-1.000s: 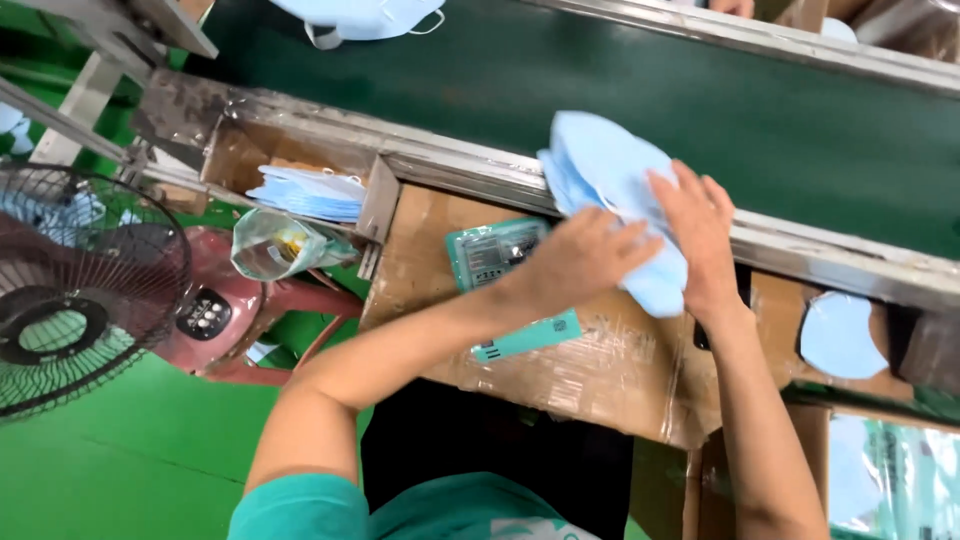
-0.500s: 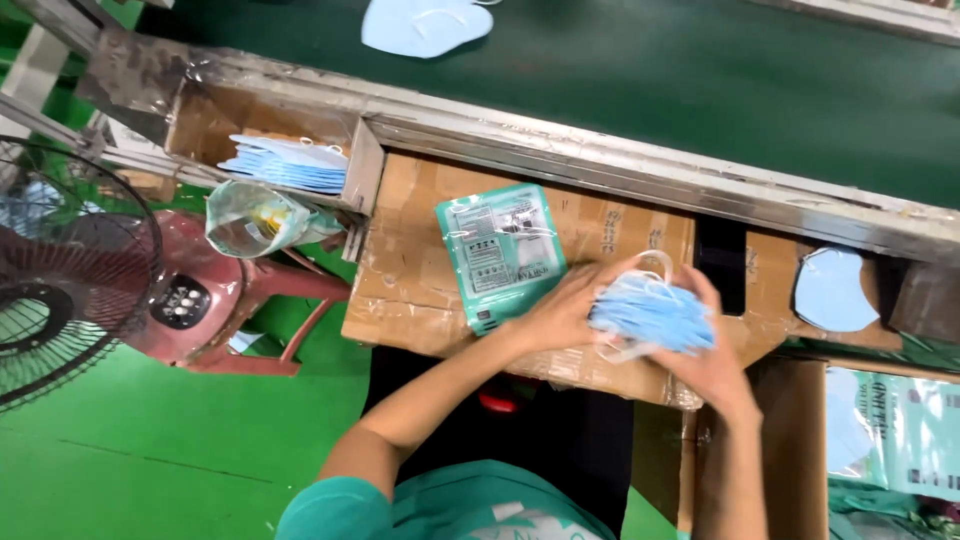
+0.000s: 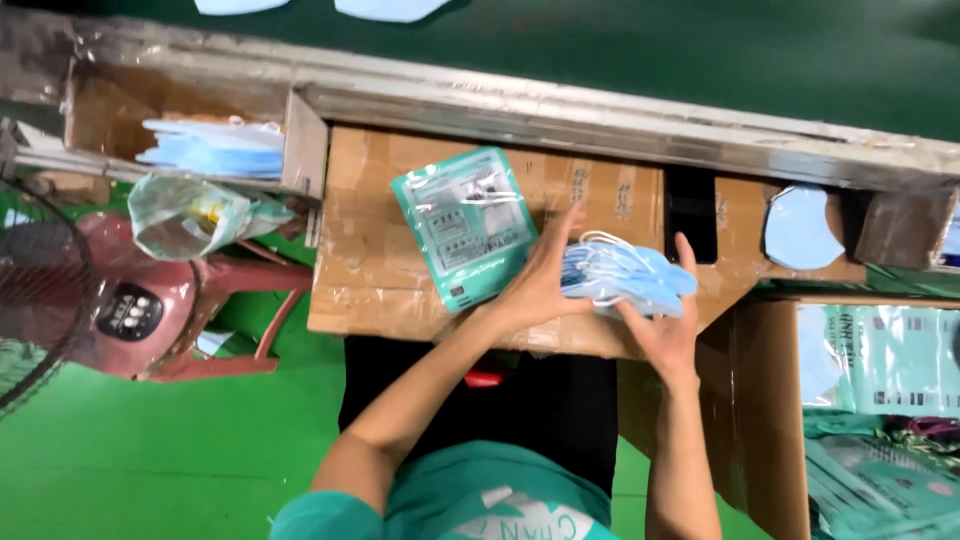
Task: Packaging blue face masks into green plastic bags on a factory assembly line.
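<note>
Just beside the left hand point(image 3: 540, 285), on its outer side, a teal printed plastic pouch point(image 3: 466, 225) lies on the cardboard-covered desk point(image 3: 370, 290); both hands press a pale-blue mask stack point(image 3: 625, 277), long axis running across to the right hand point(image 3: 665, 325).

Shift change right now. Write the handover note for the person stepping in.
Left hand and right hand together grip a stack of light blue face masks over the cardboard-topped table.
A teal printed pouch lies flat on the cardboard, just left of the left hand.
Done: masks gathered into a stack.
Left: the stack is not in the pouch.
More masks sit in the side bin and on the green belt.
</note>
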